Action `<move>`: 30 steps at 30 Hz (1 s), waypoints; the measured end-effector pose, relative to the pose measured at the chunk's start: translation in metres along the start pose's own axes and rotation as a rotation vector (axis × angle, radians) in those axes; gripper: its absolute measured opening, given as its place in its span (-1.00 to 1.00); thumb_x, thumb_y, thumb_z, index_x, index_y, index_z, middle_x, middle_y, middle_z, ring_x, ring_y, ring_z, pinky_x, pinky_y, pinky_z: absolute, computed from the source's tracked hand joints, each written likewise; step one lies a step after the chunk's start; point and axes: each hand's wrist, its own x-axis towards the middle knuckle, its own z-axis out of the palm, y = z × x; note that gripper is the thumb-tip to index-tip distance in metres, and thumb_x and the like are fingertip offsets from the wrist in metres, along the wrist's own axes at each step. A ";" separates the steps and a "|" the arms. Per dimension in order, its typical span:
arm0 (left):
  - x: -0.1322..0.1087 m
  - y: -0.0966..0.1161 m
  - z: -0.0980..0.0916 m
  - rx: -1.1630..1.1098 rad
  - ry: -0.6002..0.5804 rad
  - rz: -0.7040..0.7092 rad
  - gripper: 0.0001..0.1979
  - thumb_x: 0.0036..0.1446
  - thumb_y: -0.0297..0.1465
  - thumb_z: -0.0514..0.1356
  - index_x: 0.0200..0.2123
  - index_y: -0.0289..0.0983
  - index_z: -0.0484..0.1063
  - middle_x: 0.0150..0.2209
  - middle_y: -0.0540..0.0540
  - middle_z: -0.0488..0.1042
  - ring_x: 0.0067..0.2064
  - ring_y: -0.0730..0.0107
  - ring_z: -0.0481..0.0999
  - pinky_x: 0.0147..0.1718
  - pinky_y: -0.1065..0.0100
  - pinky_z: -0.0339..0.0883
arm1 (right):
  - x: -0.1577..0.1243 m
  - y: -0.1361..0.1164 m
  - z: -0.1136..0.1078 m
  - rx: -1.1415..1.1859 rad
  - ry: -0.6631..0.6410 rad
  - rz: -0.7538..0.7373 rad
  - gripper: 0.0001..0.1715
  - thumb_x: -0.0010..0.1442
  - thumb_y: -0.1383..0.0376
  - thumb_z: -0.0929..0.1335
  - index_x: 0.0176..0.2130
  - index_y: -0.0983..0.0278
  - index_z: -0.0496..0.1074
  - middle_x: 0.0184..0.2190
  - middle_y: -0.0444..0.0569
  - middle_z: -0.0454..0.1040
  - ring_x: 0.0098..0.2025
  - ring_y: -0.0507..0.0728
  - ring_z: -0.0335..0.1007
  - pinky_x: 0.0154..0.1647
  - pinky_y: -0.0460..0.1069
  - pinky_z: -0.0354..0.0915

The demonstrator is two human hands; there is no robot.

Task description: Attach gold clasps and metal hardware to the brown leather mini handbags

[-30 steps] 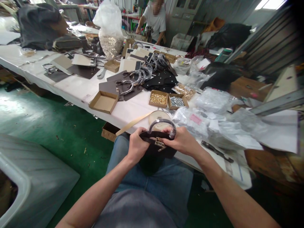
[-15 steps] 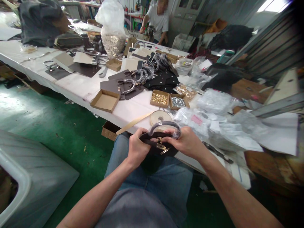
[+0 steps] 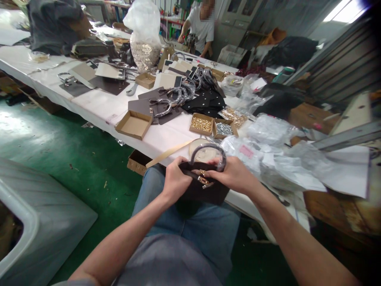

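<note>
Above my lap I hold a dark brown handbag panel (image 3: 205,194) with a plastic-wrapped loop handle (image 3: 210,147) standing up from it. My left hand (image 3: 177,178) is closed on its left edge. On the other side, my right hand (image 3: 235,173) grips the upper part near the handle, thumb by the gold metal clasp (image 3: 204,180). Fingers behind the panel are hidden. Just beyond, a tape roll (image 3: 200,147) lies on the table, its end trailing left. Small boxes of gold hardware (image 3: 201,124) and silver hardware (image 3: 225,129) stand behind it.
A shallow cardboard box (image 3: 133,125) sits near the table's front edge. Dark panels with wrapped handles (image 3: 175,99) are heaped behind it. Clear plastic bags (image 3: 268,155) cover the right side. A large grey bin (image 3: 38,222) stands at my left. A person (image 3: 199,28) works across the table.
The handbag panel has tilted, so more of its dark face shows and the handle stands higher. Both hands keep their hold. The view has shifted slightly.
</note>
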 end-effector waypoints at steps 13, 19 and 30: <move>0.105 0.004 0.001 -0.301 -0.241 -0.506 -0.37 0.22 0.23 0.46 -0.23 -0.27 0.63 -0.33 -0.24 0.73 -0.37 0.09 0.71 -0.38 0.25 0.56 | 0.048 0.052 -0.020 -0.271 0.447 0.046 0.81 -0.25 -0.38 0.74 0.65 0.21 0.12 0.39 0.37 0.49 0.34 0.66 0.50 0.34 0.45 0.48; 0.122 -0.024 0.002 -0.349 -0.187 -0.609 -0.49 0.36 0.10 0.41 -0.22 -0.28 0.62 -0.40 -0.23 0.71 -0.42 0.11 0.70 -0.36 0.21 0.62 | 0.041 0.046 -0.034 0.055 0.256 -0.087 0.31 -0.10 -0.35 0.72 0.39 0.13 0.39 0.13 0.18 0.66 0.06 0.42 0.65 0.12 0.29 0.59; 0.146 -0.034 0.012 -0.340 -0.193 -0.604 -0.47 0.33 0.11 0.44 -0.26 -0.28 0.60 -0.49 -0.18 0.64 -0.42 0.11 0.68 -0.32 0.19 0.64 | 0.059 0.069 0.001 0.026 -0.050 0.000 -0.68 0.27 0.17 0.53 -0.01 0.17 0.52 -0.26 -0.06 0.72 -0.36 0.18 0.67 -0.32 0.04 0.49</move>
